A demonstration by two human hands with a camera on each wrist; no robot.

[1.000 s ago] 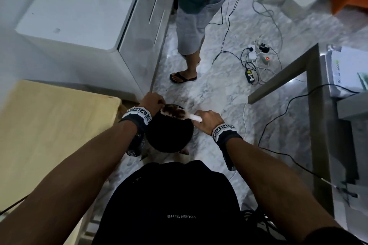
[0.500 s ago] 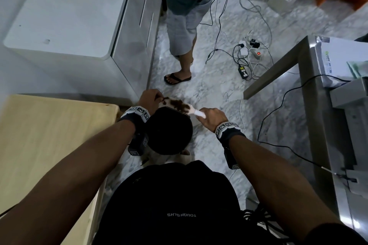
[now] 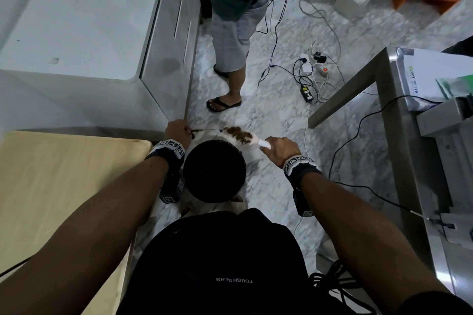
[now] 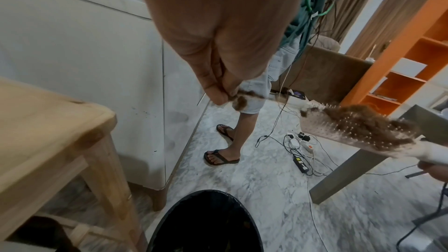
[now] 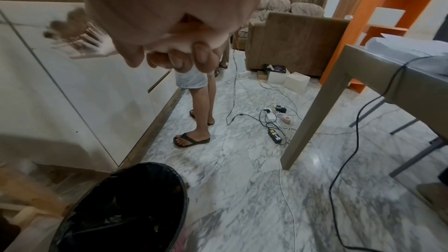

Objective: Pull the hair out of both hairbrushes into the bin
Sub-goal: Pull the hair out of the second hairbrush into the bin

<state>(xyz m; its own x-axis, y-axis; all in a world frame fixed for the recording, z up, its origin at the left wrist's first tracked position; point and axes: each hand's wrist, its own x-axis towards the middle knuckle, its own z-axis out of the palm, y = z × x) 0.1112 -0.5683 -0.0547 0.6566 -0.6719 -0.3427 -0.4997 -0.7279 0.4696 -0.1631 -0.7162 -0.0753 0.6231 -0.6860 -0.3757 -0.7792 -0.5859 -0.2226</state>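
The marble floor (image 3: 276, 120) fills the middle of the head view, strewn with cables and a power strip (image 3: 321, 69) in the upper right. A white cabinet (image 3: 76, 20) takes the upper left of the frame, a pale wooden tabletop (image 3: 64, 186) the lower left, and a grey table (image 3: 384, 100) the right side, its leg coming down towards the centre. A second person (image 3: 235, 20) in grey shorts and flip-flops stands at top centre, just beyond the hands. An orange shelf unit (image 4: 400, 60) shows at the right of the left wrist view, and a brown sofa (image 5: 295, 41) at upper centre of the right wrist view.

The bin (image 3: 214, 170), round and lined with a black bag, stands on the floor at centre frame, between the two forearms and close against the tabletop's corner. Some debris seems to lie inside it in the right wrist view, though the lining is too dark to be sure.

The right hand (image 3: 279, 149) has its fingers clenched round the white handle of the hairbrush (image 3: 240, 135), which is held above the bin's far rim with its bristles up and matted with brown hair. The left hand (image 3: 178, 130), at the bin's upper left, pinches a tuft of hair (image 4: 242, 99) between thumb and fingers; a thin strand stretches from it across to the tip of the brush.
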